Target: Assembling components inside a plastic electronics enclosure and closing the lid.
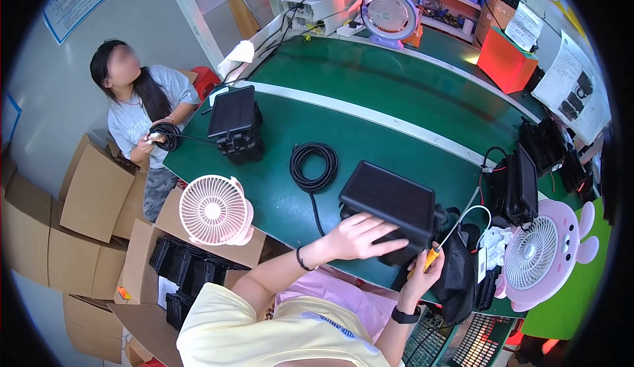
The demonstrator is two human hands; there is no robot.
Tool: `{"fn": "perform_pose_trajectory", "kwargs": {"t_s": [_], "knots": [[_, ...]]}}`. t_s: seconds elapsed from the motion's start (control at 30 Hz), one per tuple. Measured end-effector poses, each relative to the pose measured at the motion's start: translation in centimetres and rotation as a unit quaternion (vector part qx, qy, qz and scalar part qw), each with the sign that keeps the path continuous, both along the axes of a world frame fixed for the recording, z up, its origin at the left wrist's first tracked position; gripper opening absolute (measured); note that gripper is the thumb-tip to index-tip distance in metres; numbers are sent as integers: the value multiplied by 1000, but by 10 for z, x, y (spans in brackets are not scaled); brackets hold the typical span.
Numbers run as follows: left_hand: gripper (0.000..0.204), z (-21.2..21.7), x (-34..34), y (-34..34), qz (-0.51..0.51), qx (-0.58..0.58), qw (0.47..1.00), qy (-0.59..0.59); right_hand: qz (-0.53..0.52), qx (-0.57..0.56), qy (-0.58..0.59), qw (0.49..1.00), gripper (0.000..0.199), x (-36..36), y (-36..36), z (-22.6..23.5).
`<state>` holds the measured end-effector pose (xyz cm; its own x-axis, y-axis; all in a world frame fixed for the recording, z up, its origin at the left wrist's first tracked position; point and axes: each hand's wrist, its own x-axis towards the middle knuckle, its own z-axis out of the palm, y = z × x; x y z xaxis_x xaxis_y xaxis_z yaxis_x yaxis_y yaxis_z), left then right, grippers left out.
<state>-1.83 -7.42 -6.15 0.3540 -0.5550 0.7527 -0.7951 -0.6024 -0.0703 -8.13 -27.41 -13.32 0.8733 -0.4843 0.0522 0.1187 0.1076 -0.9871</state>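
A black plastic box with a ribbed lid (388,192) stands near the table's front edge. My left hand (363,236) lies over its near side, fingers stretched out and touching it. Just right of the box, my right hand (428,276) is closed around the orange handle of a screwdriver (431,259), whose long thin shaft points up and away to the right. A coil of black cable (314,167) rests left of the box, one end running toward my left hand. Where that end stops is hidden. A black mesh bag (457,274) hangs beside my right hand.
Another black box (236,123) sits far left; beside it a person (148,103) holds coiled cable. A pink fan (214,210) stands left, a pig-shaped fan (538,255) right, near more black cases (514,185). An open carton (142,261) holds black boxes.
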Motion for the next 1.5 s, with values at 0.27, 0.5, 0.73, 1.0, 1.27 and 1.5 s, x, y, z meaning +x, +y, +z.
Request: {"fn": "perform_pose_trajectory", "kwargs": {"t_s": [0.27,0.5,0.73,1.0,1.27,1.5], "knots": [[41,-17,-35,11,-1,-12,1000,3,-17,83,-71,994,34,7,15,26],[47,-29,-42,6,20,-12,1000,20,-11,160,-79,984,39,14,15,28],[58,-37,-54,-19,92,29,995,30,0,149,-48,988,41,12,-3,15],[59,-49,-48,-27,114,30,993,11,-42,177,-72,981,39,23,9,15],[68,-36,14,-4,219,53,971,86,-20,-15,-23,999,34,21,10,13],[95,-11,103,23,310,12,947,87,-14,-193,-16,981,27,5,3,0]]}}
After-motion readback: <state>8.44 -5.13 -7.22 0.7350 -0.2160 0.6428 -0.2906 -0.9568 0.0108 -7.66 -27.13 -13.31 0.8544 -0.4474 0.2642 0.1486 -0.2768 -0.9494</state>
